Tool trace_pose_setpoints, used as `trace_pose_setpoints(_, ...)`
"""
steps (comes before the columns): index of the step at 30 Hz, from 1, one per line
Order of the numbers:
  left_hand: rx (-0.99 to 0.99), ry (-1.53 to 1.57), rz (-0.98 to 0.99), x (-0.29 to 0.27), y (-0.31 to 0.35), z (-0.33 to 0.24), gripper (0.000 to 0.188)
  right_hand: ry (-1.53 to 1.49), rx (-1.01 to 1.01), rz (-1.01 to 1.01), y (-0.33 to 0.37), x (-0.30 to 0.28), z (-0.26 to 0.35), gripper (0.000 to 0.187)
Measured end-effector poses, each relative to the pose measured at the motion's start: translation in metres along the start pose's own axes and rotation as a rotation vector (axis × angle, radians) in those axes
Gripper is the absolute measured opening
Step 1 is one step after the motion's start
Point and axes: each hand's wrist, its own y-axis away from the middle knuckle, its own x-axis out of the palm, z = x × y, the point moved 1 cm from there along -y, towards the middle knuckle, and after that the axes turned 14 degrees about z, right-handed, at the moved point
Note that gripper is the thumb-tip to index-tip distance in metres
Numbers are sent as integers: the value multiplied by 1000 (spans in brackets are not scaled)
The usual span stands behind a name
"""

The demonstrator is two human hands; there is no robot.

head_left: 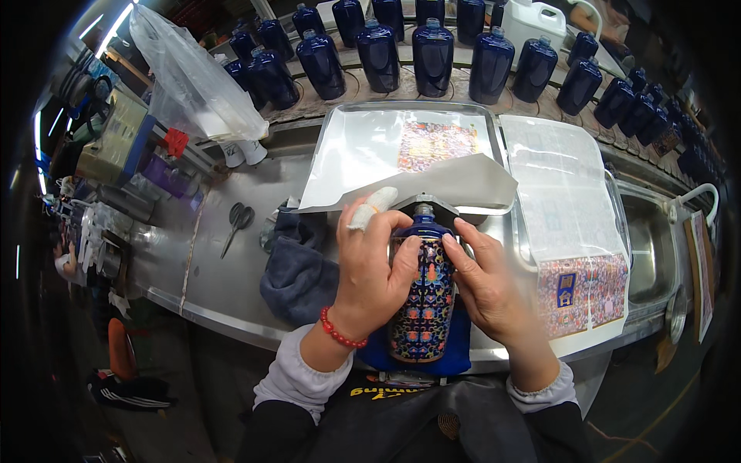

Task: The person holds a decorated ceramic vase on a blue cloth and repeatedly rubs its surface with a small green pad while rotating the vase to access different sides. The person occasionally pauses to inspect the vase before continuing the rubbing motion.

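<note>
A dark blue glass bottle (421, 309) with a colourful floral pattern over its body lies tilted in front of me, its bare neck pointing away. My left hand (378, 258) grips its left shoulder, thumb pressed on the patterned face; one finger wears a white cover held by a yellow band. From the other side, my right hand (486, 285) holds the right shoulder with thumb and fingers. Under the bottle's lower part is a blue cloth (459, 339). Just beyond the neck lies a metal tray (328, 127) with white sheets and a patterned piece (436, 147).
Plain blue bottles (432, 58) stand in curved rows at the back. Patterned sheets (583, 297) lie right, before a sink (648, 239). A dark grey cloth (297, 270) and black scissors (239, 224) rest left on the metal table. A plastic bag (189, 85) hangs back left.
</note>
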Motion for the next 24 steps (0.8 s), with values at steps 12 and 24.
trace_pose_setpoints(12,80,-131,227,2,51,5,77,-19,23,24,2,8,10,64)
trace_pose_setpoints(24,85,-116,191,3,58,8,76,24,88,57,4,3,24,65)
